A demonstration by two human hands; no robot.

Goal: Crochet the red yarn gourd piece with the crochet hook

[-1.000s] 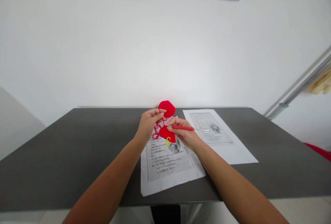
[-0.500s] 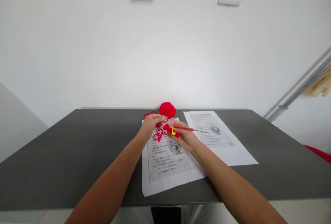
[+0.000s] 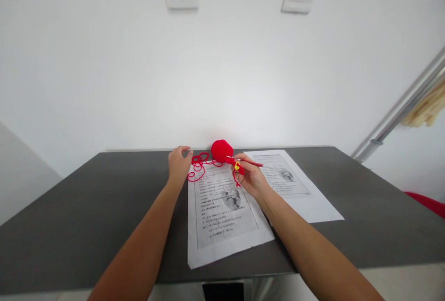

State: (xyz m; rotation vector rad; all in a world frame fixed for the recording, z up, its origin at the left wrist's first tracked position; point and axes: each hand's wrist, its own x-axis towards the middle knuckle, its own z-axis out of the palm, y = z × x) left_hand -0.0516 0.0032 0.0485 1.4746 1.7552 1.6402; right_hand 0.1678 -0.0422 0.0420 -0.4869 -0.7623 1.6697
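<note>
My right grip [image 3: 253, 176] is closed on a red-handled hook [image 3: 255, 164], its metal tip pointing left, and on a small red knitted or crocheted piece [image 3: 242, 170] bunched under the fingers. A yellow clip [image 3: 237, 166] sits at that piece, and a short red tail hangs below it. My left grip [image 3: 178, 166] is parted, with a slight gap between thumb and forefinger, just beside loose red yarn [image 3: 197, 164]; at this size I cannot tell whether it touches a strand. The red yarn ball [image 3: 221, 149] stands at the back of the bench [image 3: 86, 213], near the wall [image 3: 222, 69]. A printed sheet [image 3: 225, 251] lies between my forearms; a second sheet [image 3: 316, 206] lies to its right.
</note>
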